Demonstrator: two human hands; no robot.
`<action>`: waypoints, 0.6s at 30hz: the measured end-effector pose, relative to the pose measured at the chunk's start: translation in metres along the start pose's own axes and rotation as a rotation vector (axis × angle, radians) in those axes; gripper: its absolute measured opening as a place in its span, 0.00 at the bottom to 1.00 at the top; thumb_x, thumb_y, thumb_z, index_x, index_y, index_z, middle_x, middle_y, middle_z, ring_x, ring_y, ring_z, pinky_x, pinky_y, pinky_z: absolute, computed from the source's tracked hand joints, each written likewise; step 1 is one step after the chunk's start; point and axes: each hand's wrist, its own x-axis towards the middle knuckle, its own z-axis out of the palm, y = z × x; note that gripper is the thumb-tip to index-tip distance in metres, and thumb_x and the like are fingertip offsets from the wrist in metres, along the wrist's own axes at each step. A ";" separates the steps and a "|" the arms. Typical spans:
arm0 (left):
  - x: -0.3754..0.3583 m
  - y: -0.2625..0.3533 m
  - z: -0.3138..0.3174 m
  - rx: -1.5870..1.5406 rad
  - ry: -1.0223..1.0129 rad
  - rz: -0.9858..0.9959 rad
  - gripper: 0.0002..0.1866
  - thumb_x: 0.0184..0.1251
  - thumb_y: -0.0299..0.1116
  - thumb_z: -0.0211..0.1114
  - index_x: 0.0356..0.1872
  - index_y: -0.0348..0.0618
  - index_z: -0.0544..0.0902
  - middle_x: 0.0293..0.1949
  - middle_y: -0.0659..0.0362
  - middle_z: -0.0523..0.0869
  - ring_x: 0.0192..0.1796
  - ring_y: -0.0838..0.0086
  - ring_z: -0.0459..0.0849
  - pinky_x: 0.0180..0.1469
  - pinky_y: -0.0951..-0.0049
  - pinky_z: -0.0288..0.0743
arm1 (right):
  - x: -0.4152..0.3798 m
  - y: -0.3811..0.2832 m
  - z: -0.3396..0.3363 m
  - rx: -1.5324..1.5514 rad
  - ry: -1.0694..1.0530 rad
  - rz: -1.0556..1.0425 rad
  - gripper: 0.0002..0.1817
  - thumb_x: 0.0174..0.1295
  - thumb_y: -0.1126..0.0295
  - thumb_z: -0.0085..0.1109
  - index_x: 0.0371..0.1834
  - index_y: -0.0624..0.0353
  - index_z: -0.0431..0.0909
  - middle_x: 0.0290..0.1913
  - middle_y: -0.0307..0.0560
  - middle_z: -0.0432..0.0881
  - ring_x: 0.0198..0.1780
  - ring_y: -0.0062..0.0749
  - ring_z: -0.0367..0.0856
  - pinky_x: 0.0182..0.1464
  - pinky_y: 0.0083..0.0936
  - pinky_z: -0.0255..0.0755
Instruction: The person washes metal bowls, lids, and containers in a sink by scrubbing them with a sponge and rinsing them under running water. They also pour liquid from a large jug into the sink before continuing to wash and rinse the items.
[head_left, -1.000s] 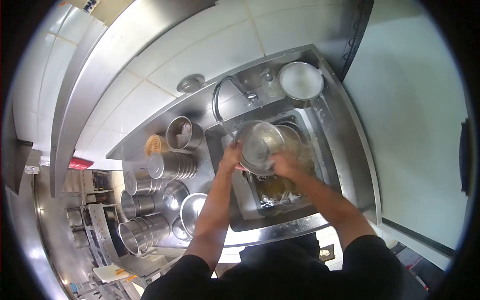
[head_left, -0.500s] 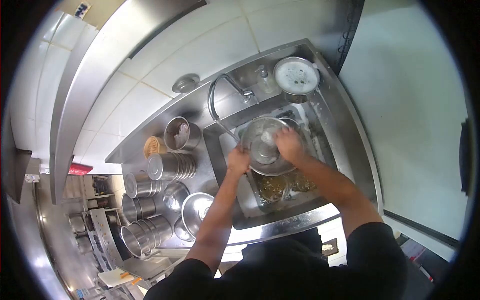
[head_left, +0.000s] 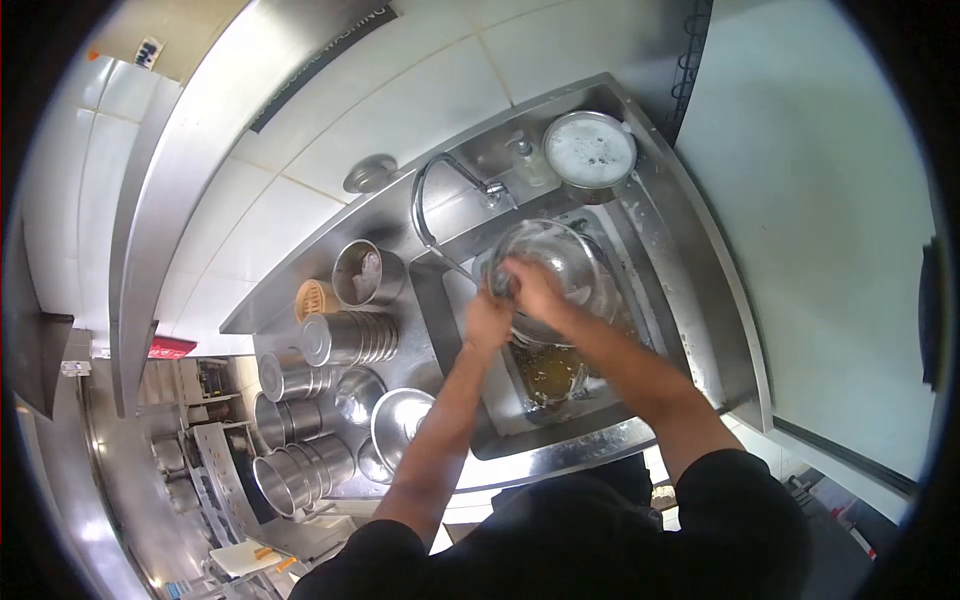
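Observation:
A round metal bowl point(head_left: 565, 262), wet and shiny, is held over the sink point(head_left: 500, 440). My left hand point(head_left: 488, 318) grips its near left rim. Inside the bowl, close to that same rim, is my right hand point(head_left: 532, 287), blurred, with its fingers closed around something I cannot make out. Brownish water point(head_left: 550, 375) with bits and foam lies in the sink below the bowl. The curved faucet point(head_left: 422, 205) reaches over the sink's left side, just left of the bowl.
A pot of foamy water point(head_left: 590, 155) stands at the sink's back right corner, beside a soap bottle point(head_left: 528, 160). On the left counter are stacked metal pots point(head_left: 345, 338), a pot with something inside point(head_left: 368, 272), a bamboo steamer point(head_left: 316, 299) and a large bowl point(head_left: 400, 425).
My right hand has moved left and nearer the body, from the bowl's far right part to beside my left hand. The bowl appears more tilted, and the view has shifted slightly.

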 end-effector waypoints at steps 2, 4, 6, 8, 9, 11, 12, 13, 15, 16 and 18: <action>0.041 -0.050 -0.012 0.154 0.191 0.337 0.30 0.65 0.27 0.57 0.71 0.43 0.72 0.43 0.37 0.88 0.36 0.53 0.91 0.39 0.56 0.85 | -0.029 -0.023 0.009 0.164 -0.194 0.033 0.16 0.55 0.72 0.62 0.49 0.51 0.83 0.50 0.48 0.84 0.58 0.47 0.79 0.57 0.43 0.76; 0.054 -0.081 -0.016 0.193 0.191 0.422 0.31 0.65 0.28 0.57 0.72 0.45 0.71 0.39 0.40 0.89 0.30 0.58 0.91 0.33 0.58 0.85 | -0.045 0.013 0.002 -0.245 -0.262 0.000 0.17 0.57 0.74 0.61 0.52 0.53 0.82 0.56 0.51 0.83 0.63 0.49 0.77 0.60 0.43 0.74; 0.048 -0.093 -0.017 0.103 0.011 0.271 0.33 0.66 0.29 0.57 0.75 0.50 0.69 0.37 0.45 0.90 0.29 0.61 0.90 0.30 0.60 0.85 | -0.037 0.024 -0.011 -0.451 -0.175 -0.072 0.18 0.59 0.74 0.60 0.53 0.54 0.81 0.57 0.52 0.82 0.64 0.50 0.77 0.62 0.43 0.74; 0.021 -0.065 -0.006 -0.152 -0.117 0.087 0.24 0.74 0.38 0.58 0.68 0.42 0.74 0.34 0.49 0.88 0.26 0.67 0.87 0.25 0.65 0.82 | -0.006 0.013 -0.051 -0.455 0.067 -0.159 0.17 0.59 0.75 0.59 0.53 0.55 0.80 0.54 0.52 0.81 0.61 0.50 0.78 0.60 0.42 0.75; 0.021 -0.061 0.000 -0.196 -0.148 0.079 0.23 0.77 0.42 0.57 0.65 0.40 0.75 0.32 0.50 0.87 0.25 0.69 0.86 0.24 0.67 0.81 | 0.000 0.004 -0.045 -0.366 0.104 -0.111 0.17 0.60 0.74 0.58 0.54 0.56 0.78 0.53 0.53 0.81 0.60 0.52 0.78 0.61 0.44 0.74; 0.025 -0.058 0.004 -0.323 -0.189 0.044 0.24 0.80 0.48 0.54 0.60 0.36 0.76 0.30 0.52 0.85 0.23 0.71 0.85 0.22 0.68 0.80 | 0.012 -0.017 -0.012 -0.065 0.137 -0.013 0.18 0.62 0.73 0.56 0.56 0.57 0.75 0.52 0.55 0.80 0.58 0.56 0.78 0.60 0.47 0.73; 0.032 -0.060 0.003 -0.403 -0.204 0.017 0.25 0.81 0.50 0.52 0.58 0.34 0.76 0.29 0.52 0.85 0.23 0.71 0.84 0.20 0.69 0.79 | 0.008 -0.026 0.012 0.146 0.133 0.045 0.18 0.63 0.73 0.55 0.57 0.58 0.73 0.53 0.56 0.79 0.57 0.57 0.78 0.59 0.49 0.73; 0.043 -0.061 0.003 -0.483 -0.222 -0.002 0.27 0.83 0.53 0.51 0.55 0.33 0.76 0.29 0.53 0.84 0.22 0.71 0.83 0.19 0.70 0.78 | 0.001 -0.039 0.028 0.219 0.107 0.078 0.16 0.65 0.71 0.54 0.56 0.58 0.74 0.52 0.59 0.81 0.56 0.59 0.79 0.57 0.50 0.73; 0.057 -0.080 0.000 -0.502 -0.060 -0.006 0.28 0.82 0.55 0.50 0.54 0.33 0.76 0.28 0.53 0.83 0.22 0.71 0.83 0.20 0.70 0.78 | -0.022 -0.051 0.033 0.283 -0.027 0.101 0.13 0.66 0.69 0.54 0.52 0.59 0.76 0.50 0.61 0.82 0.55 0.60 0.80 0.57 0.51 0.73; 0.058 -0.086 -0.002 -0.512 0.023 -0.013 0.29 0.82 0.56 0.50 0.53 0.32 0.76 0.28 0.53 0.83 0.22 0.71 0.83 0.20 0.70 0.78 | -0.031 -0.058 0.022 0.276 -0.135 0.080 0.11 0.67 0.68 0.54 0.49 0.59 0.78 0.49 0.60 0.82 0.55 0.59 0.79 0.58 0.50 0.73; 0.068 -0.108 0.004 -0.309 0.125 -0.018 0.24 0.80 0.49 0.56 0.53 0.32 0.78 0.31 0.50 0.85 0.25 0.68 0.87 0.20 0.70 0.77 | -0.053 -0.057 0.015 0.153 -0.246 0.032 0.11 0.66 0.66 0.56 0.47 0.59 0.81 0.47 0.58 0.84 0.55 0.57 0.80 0.60 0.49 0.72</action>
